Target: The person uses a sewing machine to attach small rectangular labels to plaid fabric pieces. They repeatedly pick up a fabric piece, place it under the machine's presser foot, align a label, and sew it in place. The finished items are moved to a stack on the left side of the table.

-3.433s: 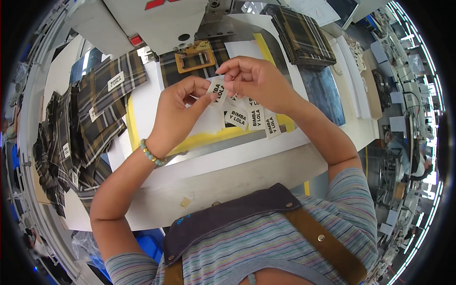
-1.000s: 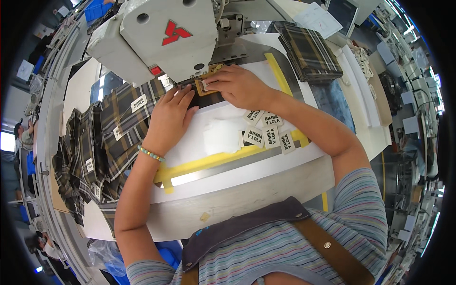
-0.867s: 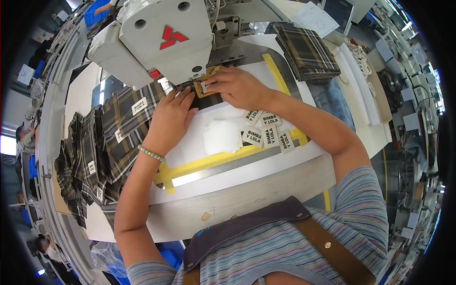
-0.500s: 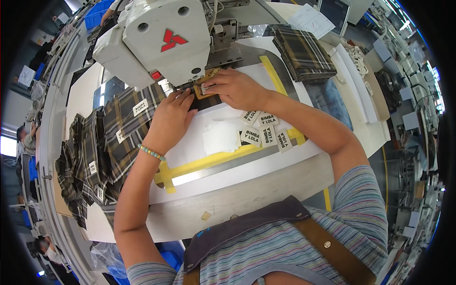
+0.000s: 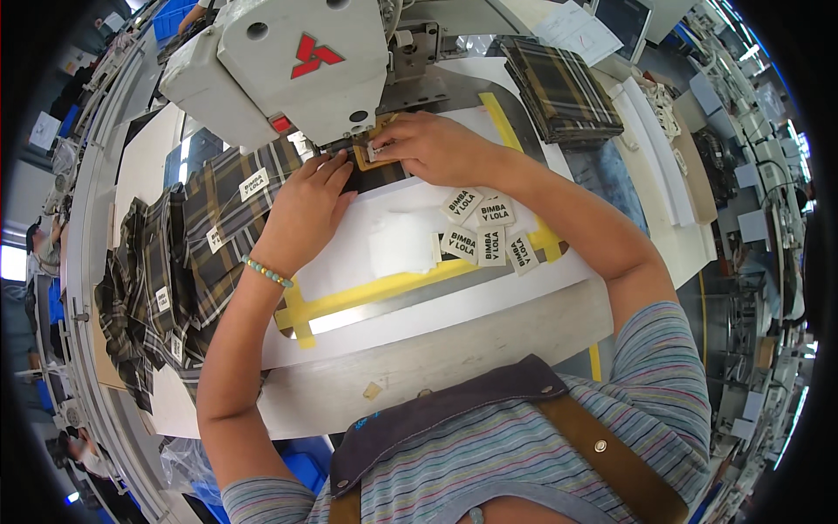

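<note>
My left hand lies with fingers stretched out on dark plaid fabric, just below the head of a white sewing machine. The fabric trails off to the left in folds, with several pale labels on it. My right hand is bent at an amber-coloured clamp frame under the machine head. Its thumb and fingertips are pinched around a small pale piece, too small to name. Several loose cream labels with dark print lie on the white work surface below my right wrist.
Yellow tape borders the white work sheet. A folded stack of plaid fabric stands at the far right, with papers behind it. A white tray is further right. A blue bin sits below the table's front edge.
The view has shifted slightly. My left fingers have drawn a little away from the right fingertips, leaving a wider gap. The right hand stays at the amber frame.
</note>
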The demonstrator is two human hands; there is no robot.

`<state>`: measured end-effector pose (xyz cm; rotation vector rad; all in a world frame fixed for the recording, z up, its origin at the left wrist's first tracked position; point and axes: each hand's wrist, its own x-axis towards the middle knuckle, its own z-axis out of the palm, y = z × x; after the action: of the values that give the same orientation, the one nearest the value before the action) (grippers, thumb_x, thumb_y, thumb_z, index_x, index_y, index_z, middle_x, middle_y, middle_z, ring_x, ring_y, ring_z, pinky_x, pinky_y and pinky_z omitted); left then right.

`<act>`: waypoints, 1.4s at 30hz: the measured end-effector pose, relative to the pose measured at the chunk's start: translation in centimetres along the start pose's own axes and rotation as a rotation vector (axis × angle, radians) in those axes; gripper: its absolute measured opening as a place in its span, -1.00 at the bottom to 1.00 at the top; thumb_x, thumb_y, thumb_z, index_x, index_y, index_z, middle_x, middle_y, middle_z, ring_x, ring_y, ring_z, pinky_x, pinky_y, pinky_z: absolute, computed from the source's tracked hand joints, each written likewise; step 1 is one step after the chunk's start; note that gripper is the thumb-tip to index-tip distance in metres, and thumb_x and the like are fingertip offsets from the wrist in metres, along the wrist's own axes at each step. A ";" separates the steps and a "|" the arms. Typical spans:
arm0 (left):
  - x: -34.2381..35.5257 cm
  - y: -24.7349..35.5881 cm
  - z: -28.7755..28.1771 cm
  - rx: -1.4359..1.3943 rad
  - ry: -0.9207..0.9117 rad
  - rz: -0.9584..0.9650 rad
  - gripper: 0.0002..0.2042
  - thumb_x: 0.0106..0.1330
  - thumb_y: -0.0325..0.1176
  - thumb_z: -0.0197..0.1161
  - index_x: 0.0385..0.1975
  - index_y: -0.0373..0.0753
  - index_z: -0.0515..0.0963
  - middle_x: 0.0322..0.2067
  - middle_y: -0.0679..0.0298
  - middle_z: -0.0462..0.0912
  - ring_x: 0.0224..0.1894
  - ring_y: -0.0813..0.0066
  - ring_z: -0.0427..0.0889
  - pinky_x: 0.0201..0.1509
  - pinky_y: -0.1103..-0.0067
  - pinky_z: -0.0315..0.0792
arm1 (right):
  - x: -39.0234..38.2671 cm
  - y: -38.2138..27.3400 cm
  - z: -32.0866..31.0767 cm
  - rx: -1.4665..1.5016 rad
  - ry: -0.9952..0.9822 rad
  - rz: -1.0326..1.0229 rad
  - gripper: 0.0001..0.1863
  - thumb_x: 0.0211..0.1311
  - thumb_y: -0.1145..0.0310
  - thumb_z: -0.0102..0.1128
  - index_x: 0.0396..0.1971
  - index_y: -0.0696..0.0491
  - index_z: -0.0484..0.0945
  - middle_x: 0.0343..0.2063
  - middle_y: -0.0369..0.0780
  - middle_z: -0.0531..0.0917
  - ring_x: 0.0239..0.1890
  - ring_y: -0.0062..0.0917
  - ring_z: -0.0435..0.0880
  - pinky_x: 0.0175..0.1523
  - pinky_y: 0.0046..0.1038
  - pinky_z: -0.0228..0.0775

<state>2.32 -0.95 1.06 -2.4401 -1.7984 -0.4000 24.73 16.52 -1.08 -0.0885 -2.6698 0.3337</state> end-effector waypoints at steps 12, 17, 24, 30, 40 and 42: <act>-3.5 -1.3 -1.3 0.035 0.068 0.074 -0.59 0.42 -0.37 0.36 0.23 -0.35 0.58 0.36 0.08 0.60 0.42 0.01 0.50 0.48 0.18 0.42 | 0.7 0.8 -0.5 -0.010 -0.012 0.068 -0.67 0.37 0.51 0.15 0.04 0.06 0.78 0.17 -0.18 0.71 0.25 -0.22 0.63 0.38 -0.19 0.50; -5.0 -1.9 -2.4 -0.004 0.090 0.046 -0.62 0.38 -0.45 0.39 0.18 -0.32 0.62 0.32 0.13 0.63 0.38 0.03 0.56 0.43 0.22 0.49 | -0.9 -0.3 -2.5 -0.033 0.091 0.082 -0.66 0.42 0.47 0.17 0.10 0.03 0.77 0.23 -0.20 0.69 0.23 -0.22 0.65 0.36 -0.20 0.51; -4.4 -2.2 -2.5 -0.081 0.070 0.076 -0.63 0.31 -0.54 0.38 0.13 -0.29 0.66 0.26 0.17 0.69 0.37 0.01 0.58 0.42 0.21 0.50 | -5.1 2.3 -6.1 -0.256 0.317 0.184 -0.72 0.38 0.45 0.29 0.02 0.02 0.80 0.19 -0.26 0.73 0.22 -0.24 0.66 0.35 -0.21 0.50; -1.2 0.4 -1.0 -0.133 0.075 0.172 -0.63 0.33 -0.56 0.36 0.15 -0.29 0.66 0.29 0.16 0.68 0.37 0.00 0.58 0.41 0.19 0.49 | -4.9 2.2 -5.9 -0.254 0.253 0.134 -0.73 0.38 0.48 0.31 0.03 0.04 0.79 0.23 -0.24 0.70 0.31 -0.24 0.61 0.40 -0.18 0.44; 2.0 1.0 1.1 -0.095 0.032 0.133 -0.54 0.44 -0.38 0.35 0.32 -0.31 0.57 0.41 0.18 0.56 0.48 0.07 0.43 0.45 0.20 0.39 | -6.1 4.6 -5.8 -0.215 0.240 0.124 -0.79 0.40 0.44 0.32 -0.05 0.07 0.82 0.19 -0.23 0.73 0.28 -0.25 0.61 0.40 -0.19 0.42; 2.1 0.5 1.3 -0.091 0.039 0.091 -0.54 0.45 -0.36 0.35 0.33 -0.31 0.56 0.40 0.18 0.57 0.46 0.10 0.45 0.43 0.21 0.39 | -5.9 4.6 -5.7 -0.226 0.245 0.108 -0.81 0.39 0.43 0.34 -0.09 0.06 0.83 0.16 -0.24 0.73 0.26 -0.26 0.62 0.37 -0.20 0.45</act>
<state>3.53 1.11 0.39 -2.5448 -1.6819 -0.5287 32.58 21.53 0.24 -0.3234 -2.4537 0.0482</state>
